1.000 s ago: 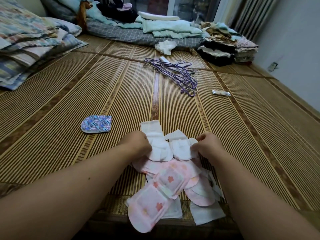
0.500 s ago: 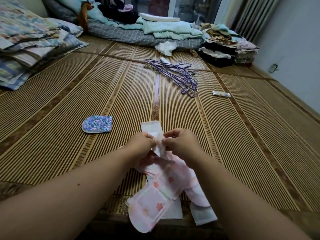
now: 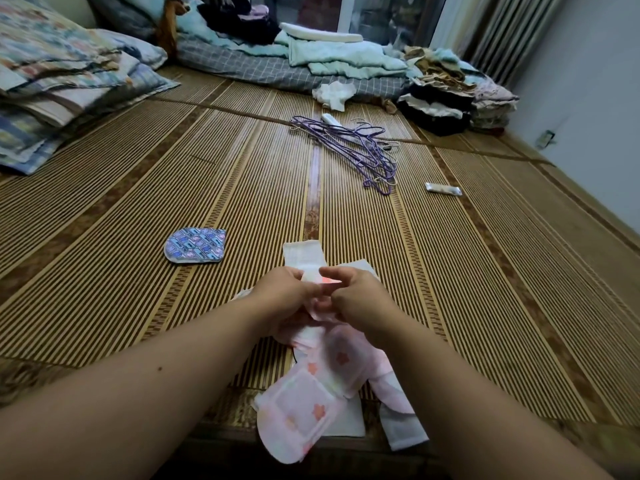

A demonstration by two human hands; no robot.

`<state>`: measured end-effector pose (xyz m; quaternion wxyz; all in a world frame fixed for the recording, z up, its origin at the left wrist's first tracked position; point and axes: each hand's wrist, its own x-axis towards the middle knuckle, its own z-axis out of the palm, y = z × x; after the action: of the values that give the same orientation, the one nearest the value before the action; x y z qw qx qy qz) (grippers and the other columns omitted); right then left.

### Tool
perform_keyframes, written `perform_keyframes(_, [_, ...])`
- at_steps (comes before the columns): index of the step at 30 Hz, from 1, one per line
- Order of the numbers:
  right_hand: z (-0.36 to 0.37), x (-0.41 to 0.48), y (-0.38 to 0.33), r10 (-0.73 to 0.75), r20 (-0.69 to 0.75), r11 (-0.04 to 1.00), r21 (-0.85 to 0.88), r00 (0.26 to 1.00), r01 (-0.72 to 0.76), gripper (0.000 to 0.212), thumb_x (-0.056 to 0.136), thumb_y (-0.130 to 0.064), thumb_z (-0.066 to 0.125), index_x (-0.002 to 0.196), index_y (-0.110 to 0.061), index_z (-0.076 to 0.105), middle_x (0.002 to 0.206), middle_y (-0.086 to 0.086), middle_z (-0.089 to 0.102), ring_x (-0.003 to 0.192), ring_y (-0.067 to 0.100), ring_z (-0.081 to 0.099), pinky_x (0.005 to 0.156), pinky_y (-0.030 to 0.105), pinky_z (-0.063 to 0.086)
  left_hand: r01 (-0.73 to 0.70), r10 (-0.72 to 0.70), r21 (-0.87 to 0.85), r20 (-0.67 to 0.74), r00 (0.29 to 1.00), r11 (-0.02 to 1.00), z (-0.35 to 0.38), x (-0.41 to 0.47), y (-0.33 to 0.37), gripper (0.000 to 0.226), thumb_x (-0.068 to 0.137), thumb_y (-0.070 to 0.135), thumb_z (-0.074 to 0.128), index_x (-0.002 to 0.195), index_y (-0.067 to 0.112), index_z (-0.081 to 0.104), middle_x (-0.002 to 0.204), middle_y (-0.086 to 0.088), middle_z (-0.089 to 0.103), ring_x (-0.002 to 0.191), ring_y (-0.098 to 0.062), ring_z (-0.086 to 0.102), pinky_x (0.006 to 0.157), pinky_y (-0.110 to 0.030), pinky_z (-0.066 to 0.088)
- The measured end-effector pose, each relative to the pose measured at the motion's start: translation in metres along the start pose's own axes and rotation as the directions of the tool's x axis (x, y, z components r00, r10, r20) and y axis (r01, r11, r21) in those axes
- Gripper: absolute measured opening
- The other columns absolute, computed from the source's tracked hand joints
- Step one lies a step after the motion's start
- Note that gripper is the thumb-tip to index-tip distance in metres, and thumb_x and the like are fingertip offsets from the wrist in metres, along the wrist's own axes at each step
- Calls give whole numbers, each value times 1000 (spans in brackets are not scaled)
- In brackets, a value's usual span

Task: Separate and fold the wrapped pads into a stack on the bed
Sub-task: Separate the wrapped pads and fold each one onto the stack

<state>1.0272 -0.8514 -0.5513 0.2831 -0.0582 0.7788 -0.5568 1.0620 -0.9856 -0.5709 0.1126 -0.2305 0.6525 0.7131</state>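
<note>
I see my left hand (image 3: 284,301) and right hand (image 3: 358,301) close together on the bed (image 3: 450,289), both pinching one white pad (image 3: 303,254); its long side points away from me; the pink pile (image 3: 341,362) lies under my wrists, near both hands.

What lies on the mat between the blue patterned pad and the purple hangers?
Nothing: the head view shows only bare bamboo mat between the blue patterned pad and the purple hangers.
</note>
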Motion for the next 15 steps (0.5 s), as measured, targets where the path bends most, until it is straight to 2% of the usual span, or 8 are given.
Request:
perform_keyframes(2, [-3, -1, 2, -47, -109, 999, -11, 993, 46, 43, 84, 9, 54, 122, -11, 60, 100, 6, 69, 79, 14, 67, 55, 19, 52, -49, 54, 103, -46, 997, 993, 2, 2, 0, 27, 82, -9, 50, 90, 11, 67, 80, -20, 72, 70, -35, 72, 65, -50, 59])
perform_keyframes(4, [-8, -2, 3, -141, -293, 984, -142, 946, 103, 37, 84, -1, 61, 118, -16, 62, 107, 0, 67, 79, 5, 63, 51, 13, 48, -107, 119, 153, -70, 990, 982, 1, 0, 4, 33, 82, -9, 47, 91, 17, 67, 79, -15, 71, 65, -30, 69, 61, -42, 58])
perform_keyframes(6, [-15, -1, 4, -159, -349, 985, -119, 923, 125, 48, 81, -8, 69, 126, -20, 56, 115, -3, 59, 86, 7, 60, 50, 13, 48, -157, 161, 110, -28, 987, 982, -1, -3, 9, 31, 86, -5, 49, 96, 19, 66, 81, -14, 69, 63, -23, 64, 60, -35, 54])
perform_keyframes(8, [-20, -2, 0, -69, -250, 996, 41, 966, 82, 58, 79, -13, 73, 131, -19, 48, 118, 1, 58, 95, 16, 61, 52, 17, 49, -204, 203, 78, 17, 979, 976, -8, -8, 15, 31, 88, -4, 50, 102, 20, 65, 91, -16, 68, 74, -26, 63, 70, -39, 55])
perform_keyframes(10, [-16, 1, -9, -21, -130, 997, 77, 991, 31, 45, 79, -12, 73, 120, -18, 55, 109, 7, 66, 88, 19, 66, 48, 17, 49, -276, 276, 86, 11, 961, 957, -23, -11, 21, 31, 87, -6, 50, 98, 19, 65, 97, -18, 67, 85, -32, 64, 79, -47, 55])
perform_keyframes(12, [-11, 4, -16, -52, -99, 999, 10, 994, 54, 28, 79, -8, 70, 105, -17, 64, 97, 9, 70, 77, 16, 67, 48, 18, 49, -331, 340, 167, -22, 940, 929, -35, -11, 27, 29, 87, -5, 51, 92, 20, 65, 95, -14, 66, 85, -29, 65, 72, -42, 59])
perform_keyframes(14, [7, 15, -29, -93, -60, 995, -50, 994, 90, 20, 81, -7, 67, 97, -20, 67, 90, 6, 70, 67, 11, 65, 48, 17, 48, -359, 385, 228, -82, 919, 905, -58, -10, 31, 28, 87, -3, 52, 89, 23, 62, 92, -8, 66, 79, -19, 65, 54, -23, 55])
perform_keyframes(15, [16, 20, -36, -103, -29, 993, -63, 994, 101, 20, 82, -6, 66, 94, -22, 67, 88, 4, 70, 67, 10, 64, 48, 17, 49, -359, 397, 258, -116, 910, 897, -70, -8, 32, 27, 86, -2, 54, 91, 24, 62, 92, -6, 65, 78, -15, 65, 52, -19, 52])
